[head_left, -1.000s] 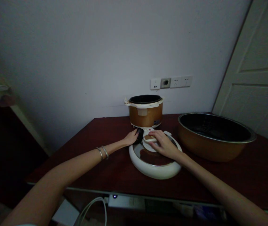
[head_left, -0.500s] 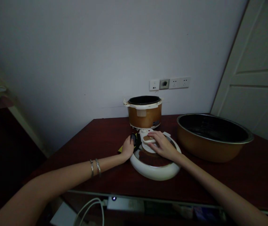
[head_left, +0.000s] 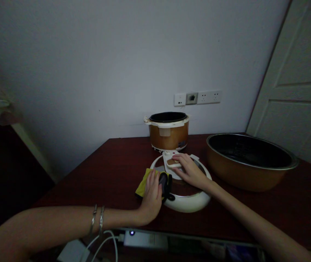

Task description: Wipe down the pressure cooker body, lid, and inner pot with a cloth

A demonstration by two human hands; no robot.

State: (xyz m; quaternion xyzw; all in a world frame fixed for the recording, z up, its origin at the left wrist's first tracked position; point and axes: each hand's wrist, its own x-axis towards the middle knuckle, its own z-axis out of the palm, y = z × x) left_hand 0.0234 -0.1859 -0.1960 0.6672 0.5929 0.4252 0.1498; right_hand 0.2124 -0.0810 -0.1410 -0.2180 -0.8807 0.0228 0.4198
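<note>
A round white lid (head_left: 189,204) with a brown centre lies on the dark red table. On its raised handle (head_left: 173,163) rests my right hand (head_left: 190,170), fingers curled over the top. My left hand (head_left: 152,196) presses a yellow and black cloth (head_left: 142,185) against the lid's left front edge. A dark rounded object shows beside my left thumb; what it is I cannot tell. Behind the lid stands a brown cooker body (head_left: 166,137) with a white rim and a black inside.
A large brown pot (head_left: 242,176) with a black inside stands on the table (head_left: 98,171) at the right. Wall sockets (head_left: 209,97) are above the cooker. Under the tabletop are a white power strip (head_left: 141,239) and white cables. A door is at the right.
My left hand has moved toward me along the lid's left side, and more of the yellow cloth shows. My right hand has stayed on the handle.
</note>
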